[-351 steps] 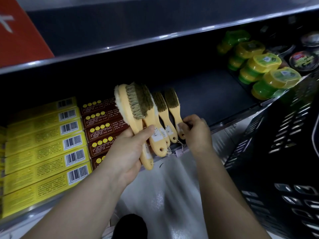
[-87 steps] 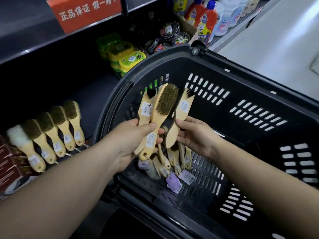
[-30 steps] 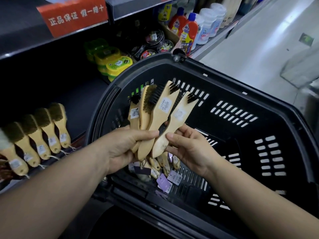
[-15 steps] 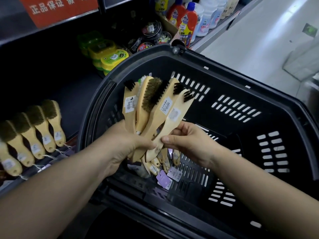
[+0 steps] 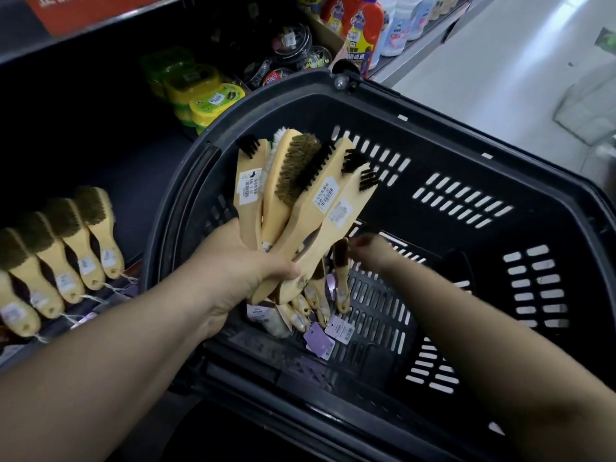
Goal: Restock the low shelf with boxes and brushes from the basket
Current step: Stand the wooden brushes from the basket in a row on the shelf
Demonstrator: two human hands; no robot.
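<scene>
We noted the black basket point(image 5: 433, 135) filling most of the view, its slotted walls tilted toward us, set just beside the low shelf point(image 5: 110, 155) at left. The shelf floor was dark and largely bare at its middle. On its front edge lay a row of brushes point(image 5: 66, 251), wooden handles toward us, bristles to the back, each tagged and touching its neighbour. Further back on the shelf sat yellow-green tubs point(image 5: 196, 91), then round tins point(image 5: 293, 51), then bottles point(image 5: 363, 21) beyond the basket rim. A red sign point(image 5: 83, 8) ran along the shelf above.

Our left hand point(image 5: 240, 275) was closed tight round a bunch point(image 5: 300, 195) of five or so wooden brushes, held by the handles above the basket's near left corner and fanned upward. One showed tan bristles facing us; others carried short black bristles at the tip; a white tuft peeked behind. Price labels were stuck on their backs.

Our right hand point(image 5: 376, 251) reached down into the basket, blurred. Its fingers sat at the top of a dark-bristled brush point(image 5: 341, 271) standing among the loose ones; we could not tell if it had a grip.

Loose brushes point(image 5: 300, 311) remained on the basket floor under the bunch, with purple tags point(image 5: 320, 338) lying beside them.
</scene>
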